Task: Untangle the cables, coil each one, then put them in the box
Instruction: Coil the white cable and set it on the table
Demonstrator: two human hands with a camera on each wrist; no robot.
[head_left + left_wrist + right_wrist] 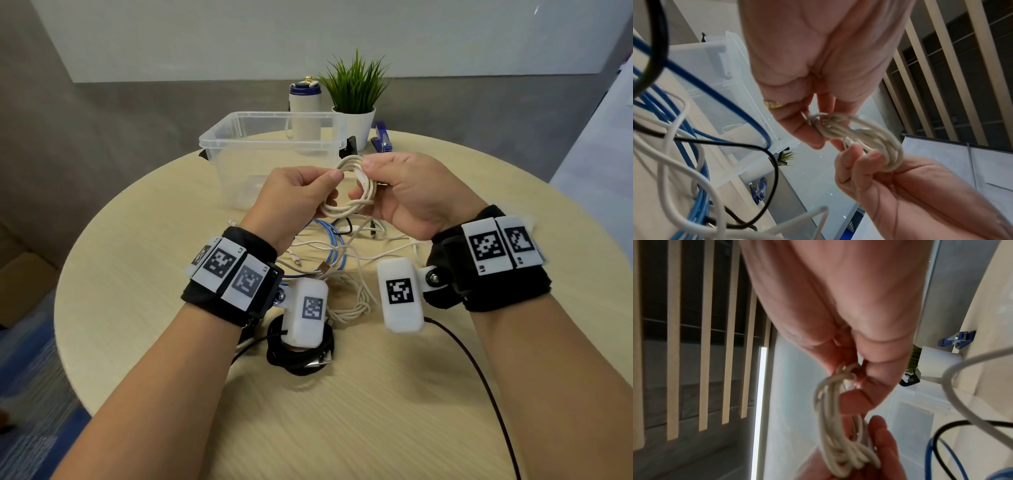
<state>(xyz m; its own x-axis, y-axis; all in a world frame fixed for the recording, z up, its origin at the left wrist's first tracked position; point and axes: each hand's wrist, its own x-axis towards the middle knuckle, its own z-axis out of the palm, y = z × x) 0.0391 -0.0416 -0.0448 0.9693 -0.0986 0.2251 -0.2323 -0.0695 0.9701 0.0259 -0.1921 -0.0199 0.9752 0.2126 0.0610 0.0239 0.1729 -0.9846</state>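
A cream cable coil point(349, 202) hangs above the table, in front of the clear plastic box point(212, 140). My left hand point(334, 186) pinches its left side between thumb and fingers. My right hand point(364, 180) pinches its upper right part, where an end of the cable wraps round the loops. In the left wrist view the coil point(865, 136) sits between the left fingers point(813, 136) and the right fingers point(857, 155). In the right wrist view the coil point(830, 418) hangs from the right fingers point(869, 374). Below the hands lies a tangle with a blue cable point(337, 246), white cables point(352, 301) and a coiled black cable point(301, 356).
The round wooden table point(137, 274) also holds a potted plant point(356, 102), a white and blue bottle point(305, 102) and a blue stapler point(383, 138) behind the box. A thin dark wire point(479, 377) trails from my right wrist over the table's front.
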